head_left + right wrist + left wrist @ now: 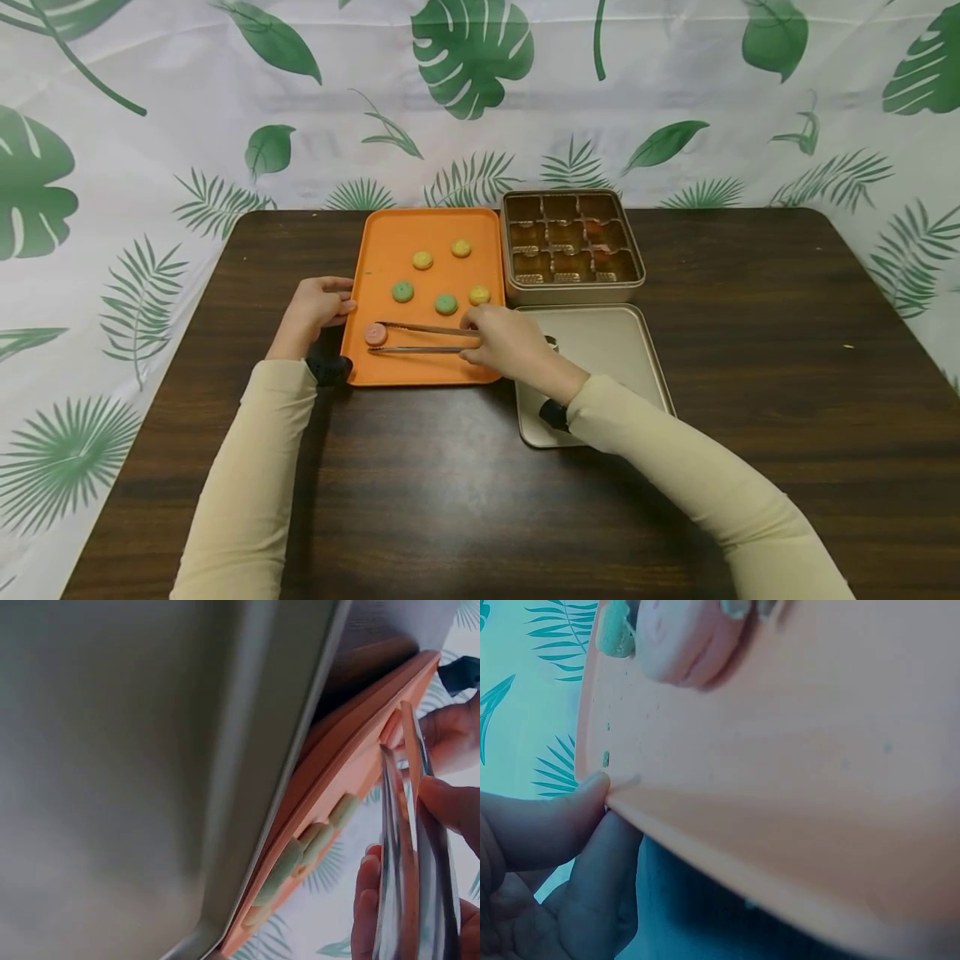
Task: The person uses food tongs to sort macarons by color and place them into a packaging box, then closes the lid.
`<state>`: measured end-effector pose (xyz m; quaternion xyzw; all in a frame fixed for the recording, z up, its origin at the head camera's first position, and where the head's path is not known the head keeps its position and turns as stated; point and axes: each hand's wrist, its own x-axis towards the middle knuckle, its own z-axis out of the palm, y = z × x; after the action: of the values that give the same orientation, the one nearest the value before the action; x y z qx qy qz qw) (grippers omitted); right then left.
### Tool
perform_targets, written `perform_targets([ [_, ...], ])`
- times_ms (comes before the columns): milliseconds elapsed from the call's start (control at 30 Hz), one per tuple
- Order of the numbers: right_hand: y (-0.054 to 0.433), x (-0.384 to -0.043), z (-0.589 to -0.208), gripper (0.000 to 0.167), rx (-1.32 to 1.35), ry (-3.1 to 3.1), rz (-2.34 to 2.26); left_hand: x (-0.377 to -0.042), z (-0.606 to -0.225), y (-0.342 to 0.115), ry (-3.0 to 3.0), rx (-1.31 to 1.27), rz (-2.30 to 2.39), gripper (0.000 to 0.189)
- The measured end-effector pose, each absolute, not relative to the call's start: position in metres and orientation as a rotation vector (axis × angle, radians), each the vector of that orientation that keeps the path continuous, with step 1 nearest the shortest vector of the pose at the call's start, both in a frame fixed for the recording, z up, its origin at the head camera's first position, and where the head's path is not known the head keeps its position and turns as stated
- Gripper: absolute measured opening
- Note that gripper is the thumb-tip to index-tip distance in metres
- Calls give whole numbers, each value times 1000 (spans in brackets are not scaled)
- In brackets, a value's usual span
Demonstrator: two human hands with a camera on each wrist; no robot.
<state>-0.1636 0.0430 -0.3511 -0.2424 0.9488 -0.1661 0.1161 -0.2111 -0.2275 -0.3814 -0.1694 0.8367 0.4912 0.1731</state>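
My right grip (pixel 504 337) pinches the tongs (pixel 420 350), the pink macaron (pixel 376 335) lying left of it between their tips; my left grip (pixel 311 308) pinches the orange tray (pixel 387 237).

From the near side, the head camera looks forward and down; both wrist cameras, very close, share the orange tray (pixel 390 237), the right one facing left.

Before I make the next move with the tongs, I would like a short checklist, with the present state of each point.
1. Left grip pinching tray edge: ok.
2. Right grip holding tongs: ok.
3. Pink macaron between tongs' tips: ok.
4. Tips pressing it firmly: cannot tell.
5. Lid off box: ok.
6. Compartments all empty: cannot tell, reddish patches at right.
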Motion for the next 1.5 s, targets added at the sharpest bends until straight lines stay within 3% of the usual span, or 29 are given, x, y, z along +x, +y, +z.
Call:
perform_targets([
  [367, 44, -160, -350, 23, -774, 2818, -462, -214, -378, -226, 2362, -490, 1394, 50],
  [800, 64, -162, -341, 24, -727, 2850, -591, -213, -378, -228, 2365, -457, 1409, 50],
  [1000, 90, -168, -332, 24, -697, 2949, -654, -212, -378, -229, 2365, -445, 1404, 50],
  [1500, 193, -173, -321, 32, -330, 3102, -713, -211, -379, -225, 2361, -493, 1392, 51],
])
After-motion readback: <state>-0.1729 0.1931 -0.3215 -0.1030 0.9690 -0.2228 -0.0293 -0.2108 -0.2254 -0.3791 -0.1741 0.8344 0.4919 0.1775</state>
